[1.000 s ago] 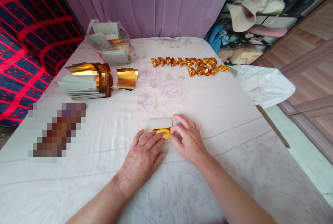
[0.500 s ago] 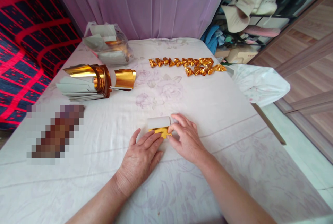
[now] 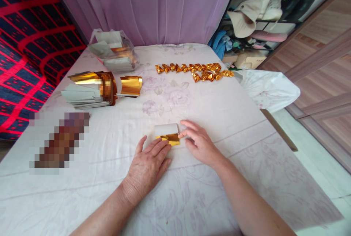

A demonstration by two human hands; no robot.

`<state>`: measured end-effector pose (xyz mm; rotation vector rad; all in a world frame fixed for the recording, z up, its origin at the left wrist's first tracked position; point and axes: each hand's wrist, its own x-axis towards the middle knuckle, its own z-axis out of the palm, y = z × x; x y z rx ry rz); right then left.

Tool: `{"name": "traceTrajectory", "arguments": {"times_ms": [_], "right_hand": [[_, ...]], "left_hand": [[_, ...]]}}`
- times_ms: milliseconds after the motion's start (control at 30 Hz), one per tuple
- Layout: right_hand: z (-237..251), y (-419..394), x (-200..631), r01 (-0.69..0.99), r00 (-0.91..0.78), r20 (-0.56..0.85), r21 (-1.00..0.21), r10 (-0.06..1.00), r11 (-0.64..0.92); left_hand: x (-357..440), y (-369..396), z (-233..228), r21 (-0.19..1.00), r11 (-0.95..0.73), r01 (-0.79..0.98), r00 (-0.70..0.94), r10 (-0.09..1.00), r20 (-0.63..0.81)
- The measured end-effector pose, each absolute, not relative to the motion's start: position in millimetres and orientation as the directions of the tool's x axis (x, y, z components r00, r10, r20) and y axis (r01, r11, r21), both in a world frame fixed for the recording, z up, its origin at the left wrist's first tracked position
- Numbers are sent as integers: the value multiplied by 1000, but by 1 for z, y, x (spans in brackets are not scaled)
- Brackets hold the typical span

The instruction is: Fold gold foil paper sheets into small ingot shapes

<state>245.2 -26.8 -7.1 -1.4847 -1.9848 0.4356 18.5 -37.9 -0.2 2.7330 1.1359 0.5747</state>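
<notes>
A small sheet of gold foil paper [image 3: 173, 139], partly folded so its pale back shows along the far side, lies on the cloth-covered table [image 3: 208, 199]. My left hand [image 3: 148, 161] is flat, its fingertips resting on the sheet's near left edge. Just right of the sheet is my right hand [image 3: 199, 141], fingers apart and holding nothing; one fingertip is at or very near the sheet's right edge. Beyond the hands, folded gold foil pieces [image 3: 189, 68] lie in two rows.
A curled stack of gold foil sheets [image 3: 82, 95] and a few separate sheets [image 3: 131, 85] lie at left, with a clear plastic bag of paper [image 3: 116, 51] behind. A blurred-out item [image 3: 61, 141] is nearer. A white bag [image 3: 270, 88] is beyond the table's right edge.
My right hand has drawn back slightly to the right from the foil paper, its thumb leaving the edge. My left hand stays in place. The view has shifted a little.
</notes>
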Motion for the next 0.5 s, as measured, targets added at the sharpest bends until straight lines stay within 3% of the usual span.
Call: {"name": "traceTrajectory", "arguments": {"times_ms": [133,300,500], "right_hand": [[0,-27,237,668,-10,431,-669,902,327],[-2,-29,216,686,-223,345,-609,912,398],[-10,-28,214,706,-248,312,-590,917,392]], "left_hand": [[19,-38,-1,248,-716,653,647,697,309],[20,-38,-3,259,-712,653,645,701,304],[7,-36,-4,283,-721,633,647,693,319]]}}
